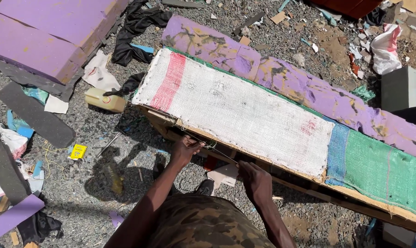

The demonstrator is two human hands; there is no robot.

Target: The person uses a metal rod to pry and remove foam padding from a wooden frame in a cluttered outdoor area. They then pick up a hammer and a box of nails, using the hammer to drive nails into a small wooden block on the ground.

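Observation:
A long wooden frame (281,177) lies slanted before me, covered with white woven sacking (244,115) that has a red stripe at its left end and a blue and green piece (378,167) at its right. My left hand (186,149) pinches a thin cord at the frame's near edge. My right hand (254,179) is closed on a thin dark needle-like tool (224,154) that points toward the left hand, under the sacking's edge. A purple foam slab (281,76) leans along the frame's far side.
Gravel ground littered with scraps surrounds the frame. Purple foam blocks (47,32) lie at upper left, a yellowish plastic bottle (104,99) and black cloth (134,27) beside the frame's left end, and dark foam strips (33,115) at left. A white and red bag (384,48) sits upper right.

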